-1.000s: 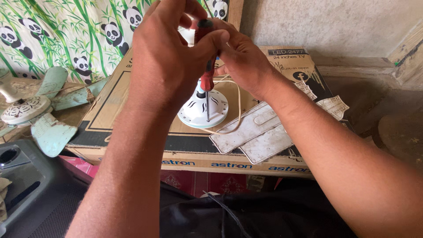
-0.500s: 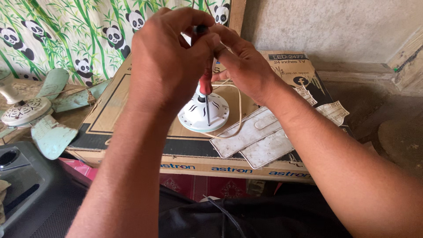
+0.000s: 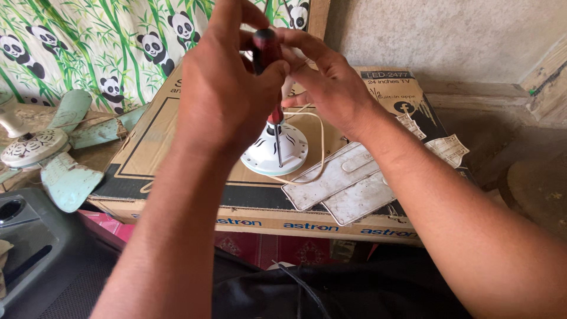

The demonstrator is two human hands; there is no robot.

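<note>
Hands [image 3: 277, 82] lifted slightly; both clasp red screwdriver [image 3: 269, 56] upright.

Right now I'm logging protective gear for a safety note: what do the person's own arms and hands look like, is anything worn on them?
Both forearms are bare right to the picture's lower edge; no sleeves show. The left hand and right hand wear no gloves, and no watch, wristband or bracelet shows. Whether a finger carries a ring cannot be told. No markings show.

Pale green fan rotor [image 3: 44, 155] left, panda curtain [image 3: 94, 47] behind, 2 white blades [image 3: 348, 186].
</note>
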